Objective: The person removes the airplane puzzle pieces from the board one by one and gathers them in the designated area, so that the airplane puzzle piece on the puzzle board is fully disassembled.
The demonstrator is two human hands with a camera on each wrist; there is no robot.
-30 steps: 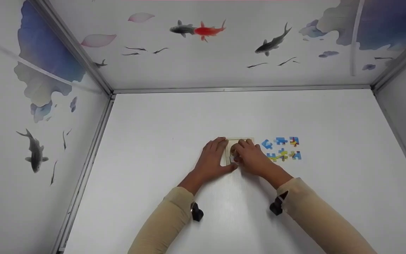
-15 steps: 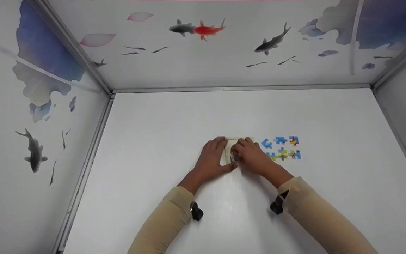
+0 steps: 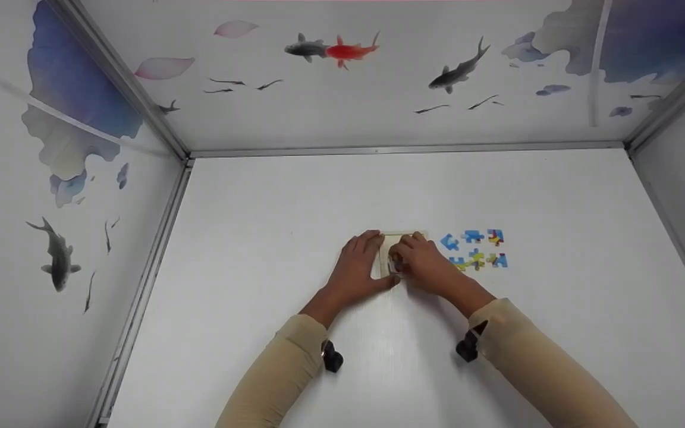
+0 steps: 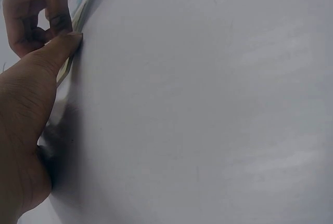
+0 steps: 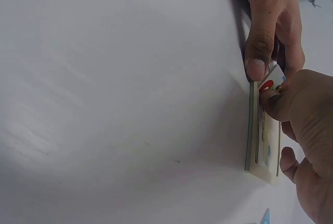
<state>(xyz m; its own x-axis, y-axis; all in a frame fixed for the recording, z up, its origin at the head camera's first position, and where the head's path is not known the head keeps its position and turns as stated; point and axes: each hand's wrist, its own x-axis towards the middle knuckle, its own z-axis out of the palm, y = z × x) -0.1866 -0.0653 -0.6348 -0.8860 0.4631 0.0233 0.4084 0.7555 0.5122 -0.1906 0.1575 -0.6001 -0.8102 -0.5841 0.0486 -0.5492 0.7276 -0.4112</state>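
A small pale wooden puzzle tray [image 3: 405, 233] lies on the white table, partly hidden under both hands. My left hand [image 3: 357, 270] holds it along its left side, fingertips at the far left corner and thumb [image 5: 256, 68] on the near edge. Inside the tray's near left corner, my right hand [image 3: 426, 264] pinches a jigsaw piece with red on it [image 5: 266, 85], mostly covered by the fingers. A pale printed surface shows inside the tray in the right wrist view. Only part of the tray's edge [image 4: 66, 70] shows beyond the thumb in the left wrist view.
Several loose jigsaw pieces lie in two rows right of the tray, among them a blue one [image 3: 449, 242], a yellow one [image 3: 476, 260] and a red-blue-yellow one [image 3: 496, 237]. White walls with painted fish [image 3: 351, 51] enclose the table [image 3: 271, 208] at the back and sides.
Almost nothing differs. The right fingers shift very slightly over the piece in the tray's corner; the left hand, tray and loose pieces stay put.
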